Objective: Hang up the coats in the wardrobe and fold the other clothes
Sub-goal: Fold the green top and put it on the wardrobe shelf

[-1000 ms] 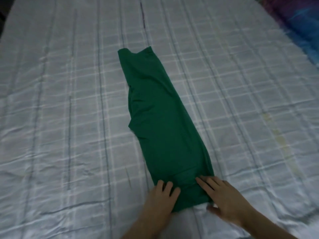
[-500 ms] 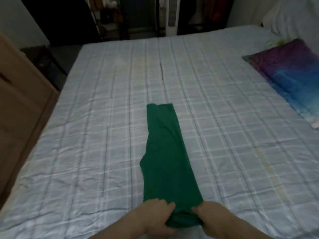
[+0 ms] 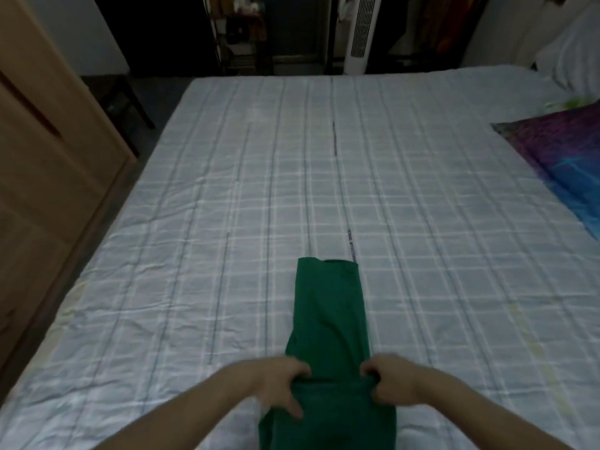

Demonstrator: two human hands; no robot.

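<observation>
A green garment [image 3: 329, 313], folded into a long narrow strip, lies on the checked bed sheet [image 3: 227, 206] near the front edge of the bed. Its far end lies flat. My left hand [image 3: 279, 383] grips the left side of its near end and my right hand [image 3: 391, 381] grips the right side. Between my hands the near end is lifted off the sheet and the cloth hangs down toward me, its lowest part cut off by the frame.
A wooden wardrobe [image 3: 48, 164] stands along the left of the bed. A purple and blue pillow [image 3: 565, 157] lies at the right edge, a white pillow [image 3: 571, 60] behind it. A white tower fan [image 3: 358, 30] and dark shelves stand beyond the bed.
My hands went from lying flat on the garment's near end to gripping it, and have raised it off the sheet. My view tilted up, so the far room came into sight.
</observation>
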